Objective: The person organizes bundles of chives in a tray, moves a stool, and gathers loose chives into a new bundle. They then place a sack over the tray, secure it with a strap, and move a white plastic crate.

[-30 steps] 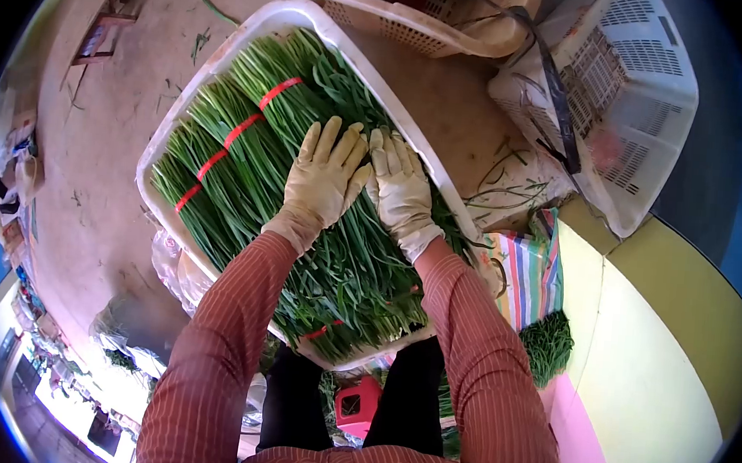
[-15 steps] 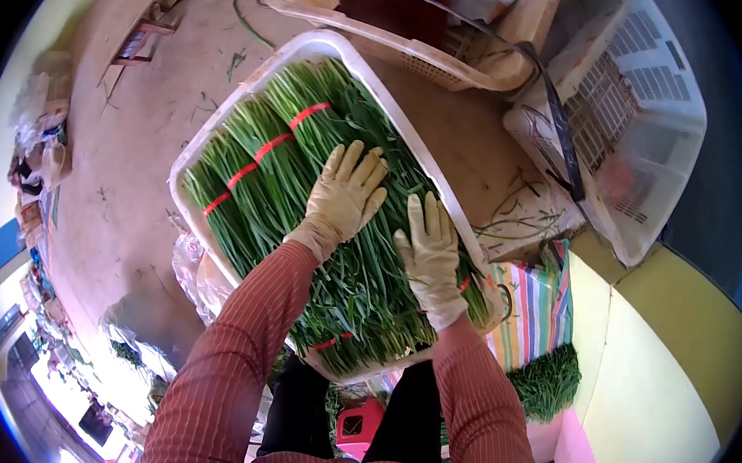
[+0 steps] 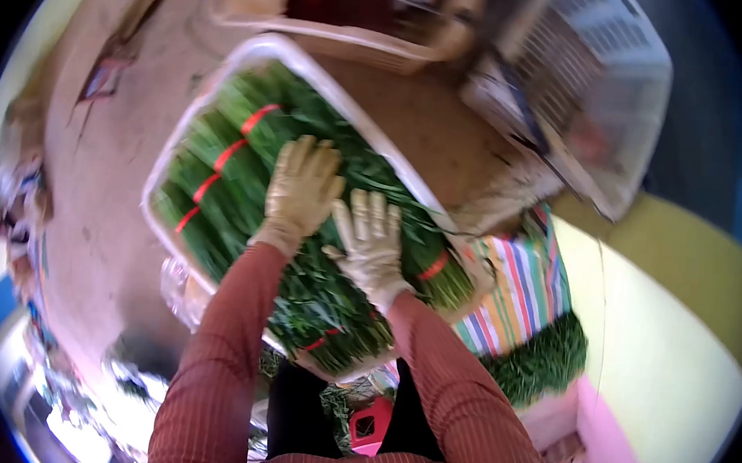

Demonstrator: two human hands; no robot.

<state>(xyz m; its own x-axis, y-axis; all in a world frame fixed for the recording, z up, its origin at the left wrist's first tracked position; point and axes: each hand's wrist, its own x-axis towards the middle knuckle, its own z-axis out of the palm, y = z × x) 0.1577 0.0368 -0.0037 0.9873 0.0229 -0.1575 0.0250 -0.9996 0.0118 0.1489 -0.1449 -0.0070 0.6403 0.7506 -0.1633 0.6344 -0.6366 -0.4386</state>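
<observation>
The greens [image 3: 332,293] lie from eleven to five o'clock under left hand [image 3: 301,190] and right hand [image 3: 372,247], both flat, apart.

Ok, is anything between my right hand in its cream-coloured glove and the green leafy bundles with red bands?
Nothing visible except the glove itself: your right hand appears to rest palm down on the leafy bundles. Your left hand, gloved alike, lies beside it, not in between.
</observation>
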